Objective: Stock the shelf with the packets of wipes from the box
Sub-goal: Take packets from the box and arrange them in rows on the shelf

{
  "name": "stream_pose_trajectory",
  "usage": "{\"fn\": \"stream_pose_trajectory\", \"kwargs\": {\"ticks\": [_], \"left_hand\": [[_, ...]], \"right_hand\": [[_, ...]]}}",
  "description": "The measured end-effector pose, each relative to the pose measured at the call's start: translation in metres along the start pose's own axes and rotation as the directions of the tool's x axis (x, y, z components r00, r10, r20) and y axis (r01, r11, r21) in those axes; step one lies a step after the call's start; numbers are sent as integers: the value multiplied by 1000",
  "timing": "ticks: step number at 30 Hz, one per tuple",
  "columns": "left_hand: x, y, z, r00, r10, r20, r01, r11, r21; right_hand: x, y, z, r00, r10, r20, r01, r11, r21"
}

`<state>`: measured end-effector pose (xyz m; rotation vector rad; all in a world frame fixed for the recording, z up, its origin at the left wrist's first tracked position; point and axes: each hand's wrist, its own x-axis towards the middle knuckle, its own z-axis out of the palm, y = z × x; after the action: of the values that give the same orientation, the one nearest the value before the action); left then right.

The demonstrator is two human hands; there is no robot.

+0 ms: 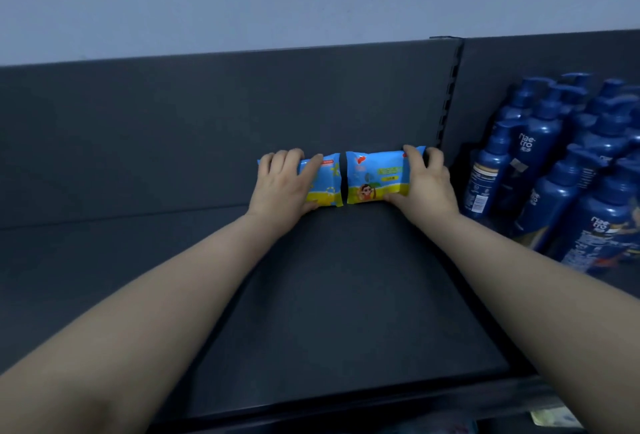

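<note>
1. Two bare forearms reach in from 7 and 5 o'clock over the dark shelf [329, 295].
2. Blue bottles [554, 156] crowd the shelf at 3 o'clock.
3. At 12 o'clock, the left hand [280, 187] grips the left packet [325, 184], fingers curled over its top, thumb at its lower edge.
4. Likewise, the right hand [426, 187] grips the right packet [370, 177].
5. Both packets stand side by side, narrowly apart, by the back panel [173, 122].

"mae-tro" on blue pump bottles [540, 142], print on wipes packets [375, 177] too blurred to read
</note>
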<state>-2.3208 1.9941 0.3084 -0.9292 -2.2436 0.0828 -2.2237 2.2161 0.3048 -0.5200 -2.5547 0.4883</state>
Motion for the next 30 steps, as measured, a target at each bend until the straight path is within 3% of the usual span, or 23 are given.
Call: {"fn": "stream_pose_trajectory", "kwargs": {"ticks": [3,8,17,22,27,30], "left_hand": [[-3,4,0,999,-23,-27,24,999,38],[-7,10,-8,1000,-1,18,2,999,-42],[-6,99,-94,991,59,-121,-100,926,-364],[-23,178,-141,975,60,-216,-182,773,-608],[-53,283,-166,971,74,-228,-228,575,-786],[-73,350,-176,971,139,-192,-235,457,-858]], "right_hand": [[-3,-4,-1,999,29,31,-29,1000,-6],[-17,-8,-12,1000,23,21,-23,1000,14],[-92,-3,-81,964,-205,-169,225,968,115],[-164,45,-135,950,-211,-230,227,973,44],[-249,120,-189,965,-101,-243,89,994,-61],[-307,168,-219,966,38,-255,-63,994,-89]]}}
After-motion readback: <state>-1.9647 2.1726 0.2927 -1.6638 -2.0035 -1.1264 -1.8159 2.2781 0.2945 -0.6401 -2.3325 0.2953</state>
